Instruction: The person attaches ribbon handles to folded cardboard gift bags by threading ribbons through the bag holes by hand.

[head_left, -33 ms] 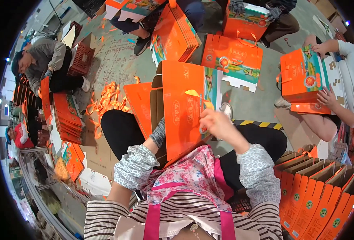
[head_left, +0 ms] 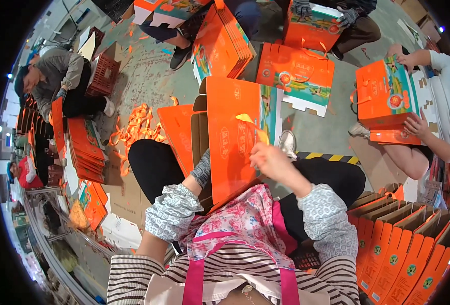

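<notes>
An orange cardboard gift box point(head_left: 230, 152) with a green-and-blue printed side stands tilted between my knees, its brown inside showing on the left. My left hand, in a grey knitted glove point(head_left: 201, 170), reaches into that open side; its fingers are hidden behind the front panel. An orange ribbon point(head_left: 246, 118) comes out of the panel and runs to my right hand point(head_left: 275, 161). The fingers of this hand are curled together at the ribbon's lower end, just in front of the panel, slightly blurred. Another orange box panel point(head_left: 176, 134) leans behind on the left.
Loose orange ribbons point(head_left: 139, 127) lie heaped on the floor at left. Several folded orange boxes point(head_left: 397, 249) stand in a row at lower right. A flat orange box point(head_left: 298, 76) lies ahead. Co-workers sit around with boxes, one point(head_left: 441, 101) at right holding a box point(head_left: 387, 96).
My right hand has shifted slightly down and to the left, nearer the box's panel. The co-worker's lower hand at right has moved slightly. My left hand stays inside the box.
</notes>
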`<state>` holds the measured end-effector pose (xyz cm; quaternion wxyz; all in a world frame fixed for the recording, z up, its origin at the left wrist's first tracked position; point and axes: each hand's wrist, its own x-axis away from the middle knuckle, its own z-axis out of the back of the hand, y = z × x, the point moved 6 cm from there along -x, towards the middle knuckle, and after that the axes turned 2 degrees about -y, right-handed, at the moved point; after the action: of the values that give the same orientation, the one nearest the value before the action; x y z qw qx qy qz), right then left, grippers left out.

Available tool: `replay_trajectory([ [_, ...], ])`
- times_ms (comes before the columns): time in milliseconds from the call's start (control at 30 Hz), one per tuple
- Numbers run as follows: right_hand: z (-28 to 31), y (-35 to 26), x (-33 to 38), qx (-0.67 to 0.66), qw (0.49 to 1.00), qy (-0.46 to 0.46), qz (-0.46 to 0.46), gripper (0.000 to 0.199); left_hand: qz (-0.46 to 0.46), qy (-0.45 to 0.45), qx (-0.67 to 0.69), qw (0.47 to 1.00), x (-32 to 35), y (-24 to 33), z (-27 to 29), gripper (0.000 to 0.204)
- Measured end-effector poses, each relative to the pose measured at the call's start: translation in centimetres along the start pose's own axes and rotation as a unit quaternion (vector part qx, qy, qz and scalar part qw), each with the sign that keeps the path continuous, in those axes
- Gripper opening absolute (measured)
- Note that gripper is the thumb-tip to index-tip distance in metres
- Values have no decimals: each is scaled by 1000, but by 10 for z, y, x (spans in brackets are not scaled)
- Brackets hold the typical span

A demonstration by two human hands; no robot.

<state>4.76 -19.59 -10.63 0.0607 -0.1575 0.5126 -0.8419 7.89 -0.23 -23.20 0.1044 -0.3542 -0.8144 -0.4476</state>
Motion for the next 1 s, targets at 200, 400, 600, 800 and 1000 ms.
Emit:
replay_trajectory([
  [200, -34, -3, 2, 163, 986, 29, 27, 13, 57, -24, 70, 996, 6, 0, -16, 26],
  [400, -40, 3, -4, 156, 987, 20, 15, 12, 34, 19, 50, 998, 9, 2, -24, 19],
  [600, -42, 3, -5, 143, 989, 39, 26, 11, 43, 31, 8, 999, 4, -4, -19, 16],
  [800, -43, -7, -5, 164, 984, 50, 39, 6, -5, 41, -35, 999, 11, -3, -18, 14],
  [1000, -60, -25, 7, 337, 920, 112, 164, 10, -24, 73, -100, 992, 24, 19, -45, 9],
])
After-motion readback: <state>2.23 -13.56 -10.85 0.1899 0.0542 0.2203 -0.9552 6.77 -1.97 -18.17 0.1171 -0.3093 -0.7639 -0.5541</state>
